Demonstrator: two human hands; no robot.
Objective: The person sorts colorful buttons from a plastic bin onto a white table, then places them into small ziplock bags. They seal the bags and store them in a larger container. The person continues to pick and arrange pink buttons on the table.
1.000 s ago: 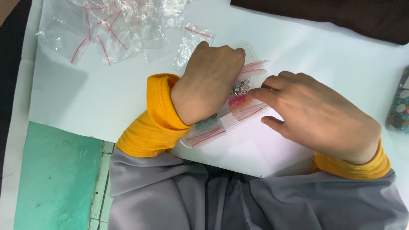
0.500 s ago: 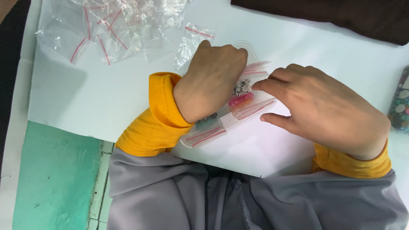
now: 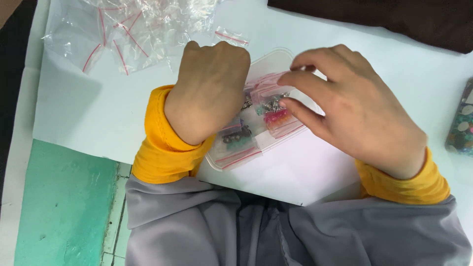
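A: Where do we have our hands?

B: Our left hand [image 3: 212,91] lies knuckles up on the left half of the clear plastic tray [image 3: 276,60], fingers curled down into it. Whether they grip anything under the palm we cannot tell.

A: And the other one?

B: Our right hand [image 3: 359,116] hovers over the right half. It is partly open, forefinger and thumb drawn toward each other around the red-striped top of a small zip bag [image 3: 268,83]; the tips look to be touching it, though a firm pinch is not clear to us.

A: How does the tray lie?

B: It sits on the white sheet [image 3: 88,108], its long axis running from near left to far right. The small bags in it hold metal bits and a pink piece [image 3: 277,118], and they show in the gap between our two hands.

A: Which hand is nearer that bag?

B: The right one; the bag lies just left of its fingertips, toward the left hand.

A: Anything else around?

B: A heap of empty zip bags [image 3: 128,24] lies far left, well apart from the tray, and one loose bag [image 3: 231,37] just beyond our left knuckles.
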